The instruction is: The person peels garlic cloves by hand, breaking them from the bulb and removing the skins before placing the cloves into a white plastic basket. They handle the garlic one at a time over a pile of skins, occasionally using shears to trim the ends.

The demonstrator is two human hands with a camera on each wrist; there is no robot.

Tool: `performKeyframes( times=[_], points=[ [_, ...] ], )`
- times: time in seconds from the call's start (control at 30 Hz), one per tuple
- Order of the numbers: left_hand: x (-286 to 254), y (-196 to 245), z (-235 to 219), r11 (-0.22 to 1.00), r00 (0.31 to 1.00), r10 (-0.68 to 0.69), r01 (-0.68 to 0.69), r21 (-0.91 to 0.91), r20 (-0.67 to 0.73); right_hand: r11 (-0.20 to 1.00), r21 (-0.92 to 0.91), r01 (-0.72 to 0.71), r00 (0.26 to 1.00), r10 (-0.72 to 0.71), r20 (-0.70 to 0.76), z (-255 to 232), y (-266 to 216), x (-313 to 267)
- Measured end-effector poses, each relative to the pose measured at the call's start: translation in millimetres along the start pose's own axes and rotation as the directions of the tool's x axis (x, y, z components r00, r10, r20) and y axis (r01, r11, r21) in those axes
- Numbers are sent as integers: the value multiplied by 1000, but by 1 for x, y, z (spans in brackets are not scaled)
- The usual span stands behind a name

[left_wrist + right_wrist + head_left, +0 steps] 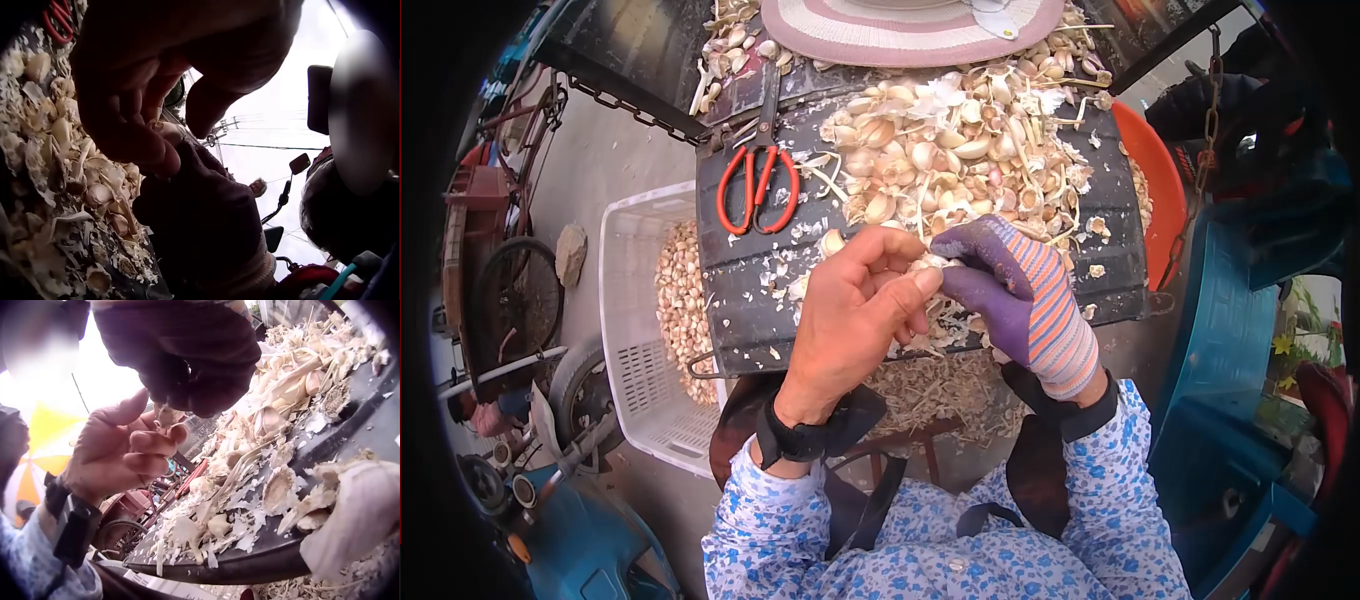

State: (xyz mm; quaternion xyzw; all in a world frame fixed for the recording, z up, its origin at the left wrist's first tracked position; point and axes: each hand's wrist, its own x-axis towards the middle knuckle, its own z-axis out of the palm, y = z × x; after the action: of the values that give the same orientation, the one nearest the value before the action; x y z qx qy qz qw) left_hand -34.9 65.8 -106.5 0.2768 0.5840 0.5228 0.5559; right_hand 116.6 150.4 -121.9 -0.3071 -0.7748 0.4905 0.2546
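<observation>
My bare left hand (850, 305) and my right hand (1015, 295), in a purple glove with a striped cuff, meet over the near part of a dark ridged board (750, 300). A pale garlic clove (167, 131) is pinched between the fingertips of both hands. In the right wrist view the clove (167, 417) shows just under the gloved fingers, against the curled left fingers. Part of it is hidden by the glove. Beyond the hands, a heap of garlic cloves (940, 145) with dry skins and stalks covers the board.
Red-handled scissors (758, 190) lie left of the heap. A white plastic crate (645, 370) holding many cloves stands at the left, an orange basin (1155, 190) at the right. A pink-and-white woven piece (850, 35) rests at the far end. Rusty chains (1208, 130) hang at the sides.
</observation>
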Motion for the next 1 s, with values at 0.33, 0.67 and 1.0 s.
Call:
performKeyframes(
  times=[0.33,0.67,1.0],
  points=[
    [6,-16,5,986,991,111,-119,-119,-71,987,154,-41,995,55,-85,8,3,-3],
    [3,-12,-3,943,996,67,-84,-322,-65,665,669,-331,894,447,-2,11,-9,-1],
    [7,-19,-18,702,974,93,83,-707,207,504,821,-267,927,367,76,12,-4,1]
  ],
)
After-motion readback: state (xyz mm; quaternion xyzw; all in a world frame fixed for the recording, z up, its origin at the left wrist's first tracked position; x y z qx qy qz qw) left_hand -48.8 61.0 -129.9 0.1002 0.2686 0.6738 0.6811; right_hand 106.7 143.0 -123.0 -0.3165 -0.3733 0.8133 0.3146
